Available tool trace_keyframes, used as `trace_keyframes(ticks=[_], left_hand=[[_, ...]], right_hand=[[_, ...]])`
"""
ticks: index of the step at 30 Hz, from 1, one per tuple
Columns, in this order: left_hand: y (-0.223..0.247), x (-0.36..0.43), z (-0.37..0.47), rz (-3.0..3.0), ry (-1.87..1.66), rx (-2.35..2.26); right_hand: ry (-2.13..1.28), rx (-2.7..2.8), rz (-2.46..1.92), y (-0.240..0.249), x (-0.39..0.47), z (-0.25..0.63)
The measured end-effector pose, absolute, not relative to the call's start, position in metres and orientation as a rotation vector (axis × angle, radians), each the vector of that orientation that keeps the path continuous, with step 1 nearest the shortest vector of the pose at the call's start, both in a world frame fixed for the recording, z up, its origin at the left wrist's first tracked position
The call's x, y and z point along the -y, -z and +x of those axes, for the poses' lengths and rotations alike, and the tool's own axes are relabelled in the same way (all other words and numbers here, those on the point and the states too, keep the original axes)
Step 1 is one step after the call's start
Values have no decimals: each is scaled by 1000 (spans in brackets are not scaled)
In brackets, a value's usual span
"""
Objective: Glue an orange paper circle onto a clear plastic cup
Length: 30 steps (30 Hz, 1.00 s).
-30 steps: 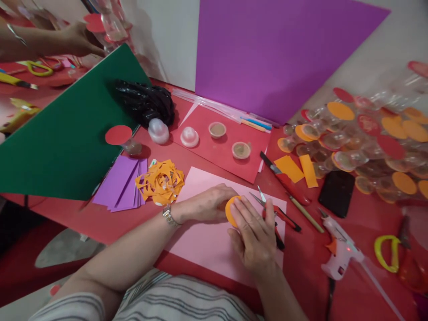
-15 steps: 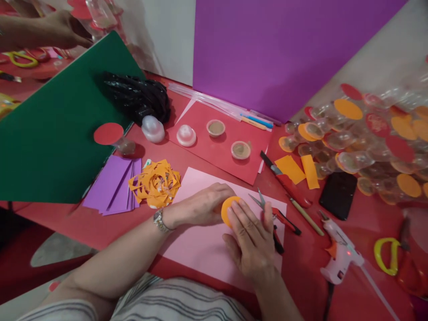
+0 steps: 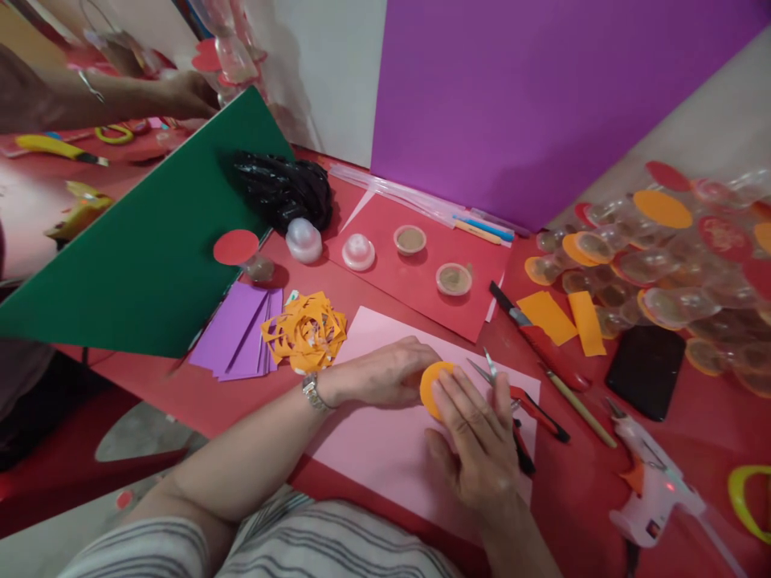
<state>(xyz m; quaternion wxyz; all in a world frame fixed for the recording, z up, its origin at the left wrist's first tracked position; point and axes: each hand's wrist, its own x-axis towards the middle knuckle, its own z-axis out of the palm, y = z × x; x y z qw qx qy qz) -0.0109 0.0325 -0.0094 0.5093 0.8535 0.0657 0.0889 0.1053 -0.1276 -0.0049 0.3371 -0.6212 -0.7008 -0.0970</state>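
Note:
An orange paper disc [image 3: 431, 390] stands tilted between my two hands over a pink sheet [image 3: 367, 466]. My left hand [image 3: 389, 373] is closed, its fingers curled behind the disc; whatever they grip is hidden. My right hand [image 3: 473, 433] lies with straight fingers flat against the disc's face, thumb apart. Just beyond my right fingers lie scissors [image 3: 530, 408] with red and black handles, partly covered by the hand. Left of my left hand sits a heap of cut orange paper scraps [image 3: 307, 331].
Purple paper strips [image 3: 232, 333], a green board [image 3: 157, 241] and a black plastic bag [image 3: 289, 189] stand left. Sand-filled cups [image 3: 453, 279] are behind. At right are a utility knife [image 3: 551, 353], phone [image 3: 646, 371], lit glue gun [image 3: 654, 482] and stacked plastic pieces [image 3: 668, 265]. Another person's hand [image 3: 189, 95] works far left.
The view has swung left, so everything sits further right. My hands keep the same hold on the orange disc. The other person's arm has shifted slightly behind the green board.

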Motion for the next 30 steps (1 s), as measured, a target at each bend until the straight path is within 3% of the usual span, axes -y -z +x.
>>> trace_keyframes(ticks=[7,30], left_hand=[[10,-28,-11,2076,-259,-183],[6,-34,-11,1981,-233,-146]], right_hand=[[429,1703,-1678,6,135,114],[374,1839,-1701,10,126,102]])
